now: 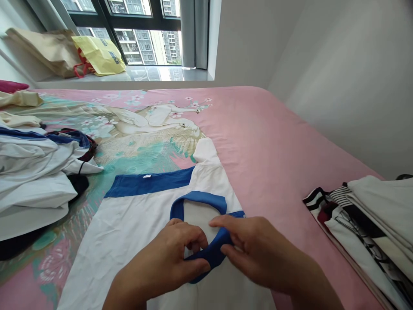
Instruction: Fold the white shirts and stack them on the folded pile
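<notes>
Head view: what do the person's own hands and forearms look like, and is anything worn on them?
The left hand and right hand are both bare, without gloves. No ring, watch or bracelet shows, and no sleeve appears in frame.

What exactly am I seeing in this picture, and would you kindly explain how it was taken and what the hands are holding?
There is no machine here: a person is working with two bare hands. The single picture comes from a camera worn on the head, looking forward and down.

A white shirt with blue trim lies spread on a pink patterned sheet. The left hand pinches the blue collar between thumb and fingers. The right hand is at the collar's other side; how firmly it grips is hard to tell.

To the left is a loose pile of clothes; to the right, a folded stack. Behind, a yellow bag sits by the window.
</notes>
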Available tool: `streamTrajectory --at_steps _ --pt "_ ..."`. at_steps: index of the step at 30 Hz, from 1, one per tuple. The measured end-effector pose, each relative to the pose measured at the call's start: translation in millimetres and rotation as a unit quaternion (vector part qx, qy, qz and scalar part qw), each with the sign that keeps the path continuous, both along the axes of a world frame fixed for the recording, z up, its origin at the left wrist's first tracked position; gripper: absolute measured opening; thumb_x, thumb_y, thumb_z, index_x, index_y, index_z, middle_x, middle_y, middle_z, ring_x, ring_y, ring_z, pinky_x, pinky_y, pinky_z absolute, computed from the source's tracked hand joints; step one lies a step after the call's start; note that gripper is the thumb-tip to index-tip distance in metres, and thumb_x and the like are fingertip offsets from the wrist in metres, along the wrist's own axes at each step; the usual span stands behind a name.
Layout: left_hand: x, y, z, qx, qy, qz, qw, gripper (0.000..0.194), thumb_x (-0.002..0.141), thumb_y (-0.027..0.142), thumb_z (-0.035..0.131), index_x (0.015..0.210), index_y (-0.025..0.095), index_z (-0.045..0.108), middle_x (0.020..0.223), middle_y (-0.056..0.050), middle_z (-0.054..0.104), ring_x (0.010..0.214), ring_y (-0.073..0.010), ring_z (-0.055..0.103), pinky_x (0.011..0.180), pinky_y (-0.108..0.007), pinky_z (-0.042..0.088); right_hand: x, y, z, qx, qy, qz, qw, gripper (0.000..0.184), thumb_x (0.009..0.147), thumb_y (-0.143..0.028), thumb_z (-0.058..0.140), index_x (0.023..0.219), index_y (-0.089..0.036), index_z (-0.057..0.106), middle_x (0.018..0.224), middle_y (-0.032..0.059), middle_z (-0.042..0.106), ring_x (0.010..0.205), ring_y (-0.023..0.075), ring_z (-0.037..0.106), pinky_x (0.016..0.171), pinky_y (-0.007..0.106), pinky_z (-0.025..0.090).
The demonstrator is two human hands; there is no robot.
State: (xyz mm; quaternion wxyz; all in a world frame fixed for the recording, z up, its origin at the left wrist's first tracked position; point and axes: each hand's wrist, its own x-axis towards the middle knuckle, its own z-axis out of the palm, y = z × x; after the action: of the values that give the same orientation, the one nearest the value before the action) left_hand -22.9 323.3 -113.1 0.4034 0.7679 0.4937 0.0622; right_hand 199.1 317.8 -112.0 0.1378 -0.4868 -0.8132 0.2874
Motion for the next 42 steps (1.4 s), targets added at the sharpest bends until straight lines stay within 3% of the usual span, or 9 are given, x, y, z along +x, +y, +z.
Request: streamTrajectory --at_steps 6,9,15,19,24,29,33,37,42 --pt "-20.7 14.1 -14.9 0.112 0.006 0.191 0.975 0.031 0.076 0.048 0.057 0.099 0.028 0.063 0.099 -0.002 0.066 0.085 -0.0182 0.06 0.072 -0.028 0.047 -22.2 -2.0 -4.0 -0.005 -0.138 0.036 0.99 0.011 0.08 -0.014 0.047 0.079 -0.021 0.056 0.062 0.0022 0.063 0.053 0.0143 0.055 0.049 0.026 0.021" --pt "-24.2 21.3 -21.7 0.109 0.096 0.286 0.947 0.039 0.076 0.055 0.052 0.101 0.025 0.058 0.089 -0.001 0.066 0.07 -0.0174 0.06 0.062 -0.029 0.044 -18.7 -1.1 -4.2 -0.008 -0.114 0.03 0.993 0.014 0.082 -0.015 0.045 0.087 -0.023 0.055 0.065 0.0005 0.063 0.055 0.0149 0.056 0.049 0.025 0.023" --pt "-18.8 27.0 -32.4 0.031 0.177 0.238 0.954 0.041 0.075 0.062 0.049 0.074 0.021 0.055 0.066 -0.001 0.062 0.064 -0.0205 0.058 0.055 -0.028 0.034 -26.4 -15.3 3.1 -0.003 -0.074 0.087 0.994 0.04 0.08 -0.019 0.052 0.118 -0.029 0.052 0.073 -0.0003 0.066 0.062 0.018 0.06 0.051 0.026 0.027" --pt "-23.3 26.0 -38.9 -0.065 -0.028 0.215 0.974 0.04 0.076 0.058 0.052 0.083 0.018 0.059 0.071 -0.002 0.064 0.062 -0.0179 0.058 0.052 -0.025 0.037 -22.0 -22.3 11.9 -0.004 -0.016 0.079 0.997 0.043 0.083 -0.023 0.054 0.125 -0.03 0.05 0.077 -0.0018 0.067 0.066 0.0156 0.061 0.057 0.024 0.037" --pt "-30.4 25.2 -35.4 -0.207 -0.223 0.147 0.941 0.05 0.075 0.053 0.061 0.106 0.015 0.056 0.084 -0.005 0.066 0.068 -0.0176 0.06 0.054 -0.024 0.044 50.9 -28.4 -40.5 0.168 0.03 -0.241 0.955 0.032 0.093 -0.035 0.042 0.121 -0.023 0.054 0.103 0.0062 0.063 0.093 0.0183 0.059 0.08 0.031 0.047" --pt "-29.8 23.0 -30.0 -0.221 -0.3 0.12 0.92 0.05 0.072 0.044 0.069 0.113 0.017 0.057 0.102 -0.009 0.067 0.091 -0.0252 0.063 0.072 -0.029 0.051 111.7 -39.2 -107.5 0.278 -0.016 -0.285 0.917 0.024 0.09 -0.029 0.044 0.105 -0.019 0.059 0.108 0.0095 0.06 0.106 0.0233 0.052 0.094 0.042 0.04" --pt "-21.7 13.0 -27.5 -0.24 -0.345 0.194 0.887 0.054 0.072 0.04 0.071 0.119 0.02 0.055 0.101 -0.01 0.069 0.089 -0.0272 0.065 0.072 -0.032 0.053 108.6 -38.7 -106.4 0.267 -0.021 -0.314 0.911 0.019 0.087 -0.022 0.045 0.098 -0.018 0.06 0.101 0.0077 0.06 0.101 0.0216 0.053 0.093 0.039 0.038" --pt "25.5 7.8 -8.5 -0.22 -0.419 0.274 0.837 0.055 0.067 0.033 0.072 0.116 0.014 0.054 0.089 -0.011 0.07 0.077 -0.0259 0.067 0.063 -0.03 0.053 105.9 -36.3 -97.2 0.253 -0.031 -0.326 0.911 0.028 0.086 -0.021 0.045 0.11 -0.019 0.059 0.114 0.009 0.058 0.112 0.0219 0.049 0.099 0.038 0.035" --pt "168.4 13.9 22.8 -0.211 -0.44 0.236 0.84 0.042 0.069 0.026 0.066 0.106 0.012 0.054 0.066 0.001 0.059 0.049 -0.01 0.055 0.047 -0.021 0.046 110.6 -36.9 -101.5 0.242 -0.07 -0.321 0.913 0.037 0.09 -0.027 0.048 0.127 -0.02 0.051 0.132 0.0102 0.05 0.127 0.025 0.039 0.107 0.045 0.029"
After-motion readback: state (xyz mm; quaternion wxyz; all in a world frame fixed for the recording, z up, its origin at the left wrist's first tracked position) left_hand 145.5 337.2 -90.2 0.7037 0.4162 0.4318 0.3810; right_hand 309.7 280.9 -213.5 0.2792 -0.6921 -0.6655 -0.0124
